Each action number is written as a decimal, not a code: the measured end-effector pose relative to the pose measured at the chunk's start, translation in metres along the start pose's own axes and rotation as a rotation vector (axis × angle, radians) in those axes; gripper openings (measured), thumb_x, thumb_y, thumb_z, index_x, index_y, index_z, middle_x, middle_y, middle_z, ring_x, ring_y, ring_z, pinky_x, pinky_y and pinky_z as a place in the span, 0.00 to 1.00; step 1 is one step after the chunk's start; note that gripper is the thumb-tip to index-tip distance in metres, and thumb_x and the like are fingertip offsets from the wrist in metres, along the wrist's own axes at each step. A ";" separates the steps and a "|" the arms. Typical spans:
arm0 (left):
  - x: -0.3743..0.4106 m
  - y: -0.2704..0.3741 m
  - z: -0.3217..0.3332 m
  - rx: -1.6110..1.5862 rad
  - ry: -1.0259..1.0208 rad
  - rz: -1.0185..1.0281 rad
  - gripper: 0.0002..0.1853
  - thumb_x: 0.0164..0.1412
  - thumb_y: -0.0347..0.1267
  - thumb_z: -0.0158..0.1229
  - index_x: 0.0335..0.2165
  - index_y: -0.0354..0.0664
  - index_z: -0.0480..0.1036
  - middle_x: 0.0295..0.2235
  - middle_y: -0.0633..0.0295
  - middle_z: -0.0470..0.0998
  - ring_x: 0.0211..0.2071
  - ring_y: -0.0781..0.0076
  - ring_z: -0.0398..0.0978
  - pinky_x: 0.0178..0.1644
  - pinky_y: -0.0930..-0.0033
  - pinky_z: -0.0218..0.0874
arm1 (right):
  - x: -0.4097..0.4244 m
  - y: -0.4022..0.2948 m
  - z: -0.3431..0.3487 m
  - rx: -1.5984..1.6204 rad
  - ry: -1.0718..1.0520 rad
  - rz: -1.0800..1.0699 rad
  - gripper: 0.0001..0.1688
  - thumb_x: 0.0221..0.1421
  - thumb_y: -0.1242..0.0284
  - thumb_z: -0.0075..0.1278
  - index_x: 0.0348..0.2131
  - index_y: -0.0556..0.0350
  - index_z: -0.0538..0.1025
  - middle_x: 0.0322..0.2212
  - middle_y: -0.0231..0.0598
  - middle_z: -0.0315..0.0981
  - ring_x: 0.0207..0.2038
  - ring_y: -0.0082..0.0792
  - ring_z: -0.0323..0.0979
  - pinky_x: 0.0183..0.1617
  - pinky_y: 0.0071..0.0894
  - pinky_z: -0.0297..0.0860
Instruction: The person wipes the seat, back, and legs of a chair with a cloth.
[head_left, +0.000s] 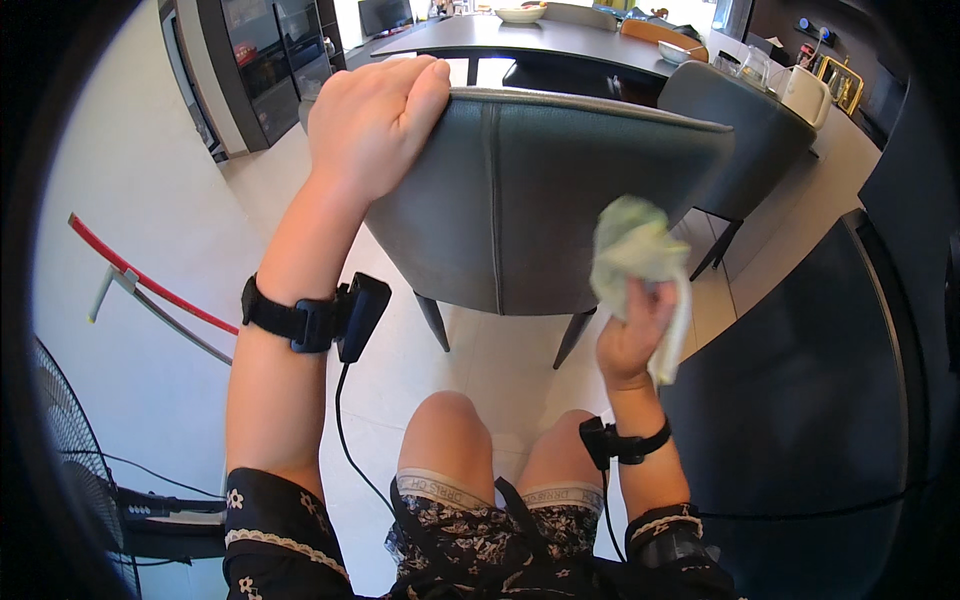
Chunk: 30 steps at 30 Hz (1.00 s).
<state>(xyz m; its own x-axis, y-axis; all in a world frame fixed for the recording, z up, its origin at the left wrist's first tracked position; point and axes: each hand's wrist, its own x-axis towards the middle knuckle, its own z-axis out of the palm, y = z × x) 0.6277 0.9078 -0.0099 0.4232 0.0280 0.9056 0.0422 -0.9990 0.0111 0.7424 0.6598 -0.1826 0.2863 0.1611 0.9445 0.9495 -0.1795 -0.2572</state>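
Directly before me stands a grey upholstered dining chair (555, 202), its back turned to me with a vertical seam down the middle. My left hand (375, 127) grips the top edge of the backrest at its left corner. In my right hand (637, 330) is a crumpled pale green and white cloth (637, 247), blurred, just in front of the backrest's right side. Whether the cloth touches the chair cannot be made out. Each of my wrists wears a black strap with a cabled device.
Beyond the chair is a dark dining table (450, 37) with a white bowl (521, 13). A second grey chair (739, 135) stands to the right, near a cream kettle (806, 97). A dark cabinet (787, 375) flanks my right; a fan (75, 450) and a red-handled pole (150, 277) are on my left.
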 end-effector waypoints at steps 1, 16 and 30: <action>0.001 -0.001 -0.002 0.014 -0.005 -0.008 0.21 0.60 0.42 0.37 0.21 0.43 0.70 0.21 0.57 0.72 0.26 0.54 0.71 0.29 0.60 0.61 | 0.023 -0.012 -0.003 0.015 0.064 -0.099 0.21 0.50 0.85 0.42 0.46 0.61 0.72 0.52 0.45 0.56 0.54 0.50 0.56 0.59 0.46 0.52; 0.006 -0.019 -0.003 0.059 -0.110 -0.111 0.24 0.62 0.41 0.31 0.29 0.39 0.72 0.26 0.55 0.74 0.29 0.57 0.71 0.34 0.67 0.60 | -0.001 -0.023 0.070 0.043 -0.375 0.011 0.18 0.48 0.77 0.45 0.43 0.57 0.72 0.43 0.46 0.68 0.49 0.45 0.62 0.55 0.40 0.57; 0.018 -0.028 -0.006 0.062 0.019 -0.120 0.24 0.61 0.48 0.34 0.32 0.48 0.76 0.27 0.55 0.76 0.32 0.55 0.73 0.35 0.62 0.63 | 0.103 -0.030 -0.027 1.241 0.285 0.373 0.33 0.61 0.57 0.29 0.57 0.62 0.54 0.54 0.48 0.57 0.58 0.43 0.55 0.61 0.45 0.51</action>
<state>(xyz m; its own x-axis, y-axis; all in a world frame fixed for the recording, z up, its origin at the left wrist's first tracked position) 0.6282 0.9360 0.0088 0.3949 0.1459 0.9071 0.1477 -0.9846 0.0940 0.7400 0.6554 -0.0717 0.6618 0.0607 0.7473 0.3503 0.8562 -0.3798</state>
